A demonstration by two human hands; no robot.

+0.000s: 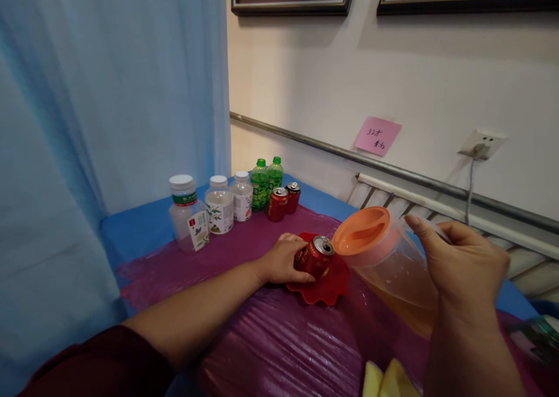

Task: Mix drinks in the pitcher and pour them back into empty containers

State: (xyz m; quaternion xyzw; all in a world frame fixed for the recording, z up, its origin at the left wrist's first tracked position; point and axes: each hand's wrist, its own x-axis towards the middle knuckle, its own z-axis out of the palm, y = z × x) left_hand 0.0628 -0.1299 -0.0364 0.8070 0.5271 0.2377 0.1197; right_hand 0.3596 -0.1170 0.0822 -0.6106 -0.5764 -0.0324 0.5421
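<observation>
My left hand (286, 258) is wrapped round a red drink can (314, 258), which tilts slightly on a red scalloped mat (321, 292). The can's top faces up and its tab is raised. In my right hand (465, 263) is the handle of a clear plastic pitcher (393, 275) with an orange lid (363, 229). The pitcher leans to the left, its spout side close to the can's top. Yellowish-brown liquid lies low along its tilted side. Whether any liquid flows into the can I cannot make out.
Behind my left hand stand a large clear jar (188, 222), two white-capped bottles (219, 206), two green bottles (259, 187) and two more red cans (278, 205). Purple plastic sheeting (279, 344) covers the blue table. A yellow cloth (388, 379) lies in front; a radiator (528, 263) runs along the wall.
</observation>
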